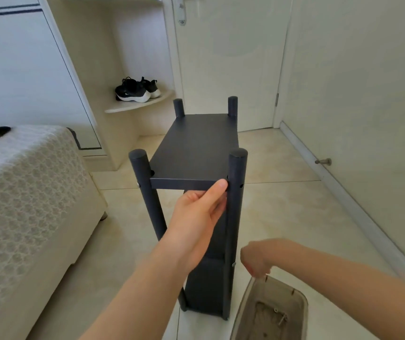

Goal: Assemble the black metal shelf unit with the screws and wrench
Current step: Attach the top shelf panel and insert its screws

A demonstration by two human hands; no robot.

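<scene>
The black shelf unit stands upright on the tiled floor, with the bed near on its left and a grey tub on the floor just beside its near right foot. The left hand grips the front edge of the top board, thumb on the edge and fingers underneath, close against the near right post. The right hand hangs over the tub's rim, blurred, fingers curled downward; I cannot tell whether it holds anything. A few small screws, perhaps the wrench too, lie in the tub's bottom. That post shows an open hole level with the board, while the near left post already has a bright screw head, so this corner looks to be next. I'd hold the board level with the hole so the screw starts straight, turn it in by fingers first, and leave the wrench for the last turns.
</scene>
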